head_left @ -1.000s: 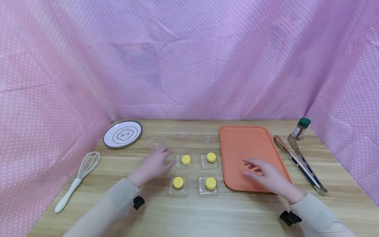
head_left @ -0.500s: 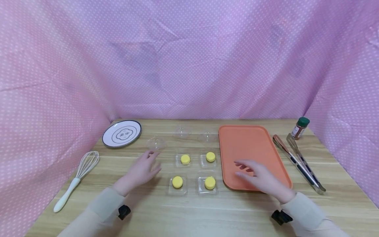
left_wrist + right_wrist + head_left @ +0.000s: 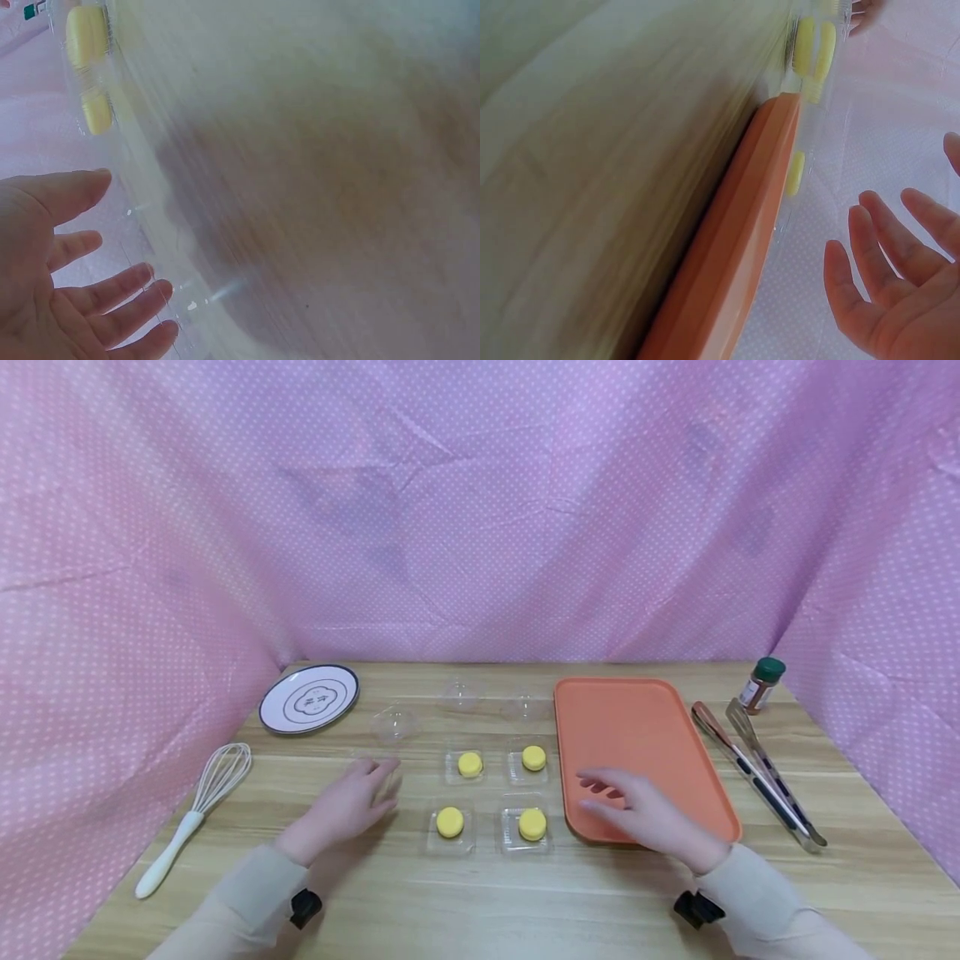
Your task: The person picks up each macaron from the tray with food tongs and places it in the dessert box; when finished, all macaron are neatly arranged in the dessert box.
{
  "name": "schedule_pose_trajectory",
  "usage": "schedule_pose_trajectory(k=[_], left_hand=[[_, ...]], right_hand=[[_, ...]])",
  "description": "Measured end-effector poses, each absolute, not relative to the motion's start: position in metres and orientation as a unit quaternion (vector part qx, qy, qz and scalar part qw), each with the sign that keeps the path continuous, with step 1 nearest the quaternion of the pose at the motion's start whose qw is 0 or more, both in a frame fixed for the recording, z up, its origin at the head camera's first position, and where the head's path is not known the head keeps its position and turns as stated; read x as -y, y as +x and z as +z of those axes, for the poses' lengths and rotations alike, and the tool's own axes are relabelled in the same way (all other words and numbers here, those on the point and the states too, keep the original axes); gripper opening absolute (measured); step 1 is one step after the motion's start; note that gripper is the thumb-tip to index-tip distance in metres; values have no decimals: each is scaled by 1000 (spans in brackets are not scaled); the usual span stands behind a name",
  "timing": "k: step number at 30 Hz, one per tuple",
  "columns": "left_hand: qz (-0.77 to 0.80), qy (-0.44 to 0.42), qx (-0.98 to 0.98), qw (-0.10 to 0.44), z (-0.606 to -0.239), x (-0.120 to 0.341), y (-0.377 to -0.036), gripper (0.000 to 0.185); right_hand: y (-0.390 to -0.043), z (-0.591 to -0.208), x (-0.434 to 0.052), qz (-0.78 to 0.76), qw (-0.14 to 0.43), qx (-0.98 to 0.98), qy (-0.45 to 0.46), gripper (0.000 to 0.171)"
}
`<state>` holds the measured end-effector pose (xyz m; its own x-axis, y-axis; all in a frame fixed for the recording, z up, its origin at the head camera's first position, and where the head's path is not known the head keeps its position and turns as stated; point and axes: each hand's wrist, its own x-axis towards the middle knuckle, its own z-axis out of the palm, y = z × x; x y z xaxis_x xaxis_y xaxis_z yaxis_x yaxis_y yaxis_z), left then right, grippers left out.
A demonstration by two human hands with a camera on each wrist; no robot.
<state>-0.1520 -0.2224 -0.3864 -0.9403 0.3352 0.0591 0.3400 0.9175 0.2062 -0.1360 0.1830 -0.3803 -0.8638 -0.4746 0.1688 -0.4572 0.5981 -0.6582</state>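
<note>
Left grip: the left hand (image 3: 347, 804) is released, fingers relaxed and spread, holding nothing, low over the tabletop (image 3: 480, 902) at about 9 o'clock of the cakes.
Right grip: the right hand (image 3: 647, 814) is also released, fingers loosely extended over the near left corner of the orange tray (image 3: 637, 727), grasping nothing.
Nearest cakes: two yellow cakes, each in a clear plastic cup, lie between the hands: the near-left cake (image 3: 450, 822) and the near-right cake (image 3: 532, 824), the latter just beside the tray's edge.
Farther cakes: the far-left cake (image 3: 470, 764) and far-right cake (image 3: 534, 757) sit at 12 o'clock of those.
Handling: the cakes look small, light and soft, likely to dent or crumble; the thin cups seem flimsy and slippery. A gentle pinch at a cake's sides seems the safest hold.
Beyond: clear domed lids (image 3: 395, 724) lie behind the cakes.
Left side: a whisk (image 3: 197, 810) and, farther off, a plate (image 3: 309, 698).
Right side: tongs (image 3: 757, 772) and a spice jar (image 3: 759, 686).
</note>
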Motion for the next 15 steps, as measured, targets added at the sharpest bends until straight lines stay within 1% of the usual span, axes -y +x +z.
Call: schedule_pose_trajectory(k=[7, 15], left_hand=[[-108, -175, 979, -11, -391, 225, -151, 58], [-109, -174, 979, -14, -393, 225, -152, 55]], right_hand=[[-136, -384, -178, -365, 31, -895, -255, 45], [-137, -385, -175, -367, 56, -895, -248, 46]])
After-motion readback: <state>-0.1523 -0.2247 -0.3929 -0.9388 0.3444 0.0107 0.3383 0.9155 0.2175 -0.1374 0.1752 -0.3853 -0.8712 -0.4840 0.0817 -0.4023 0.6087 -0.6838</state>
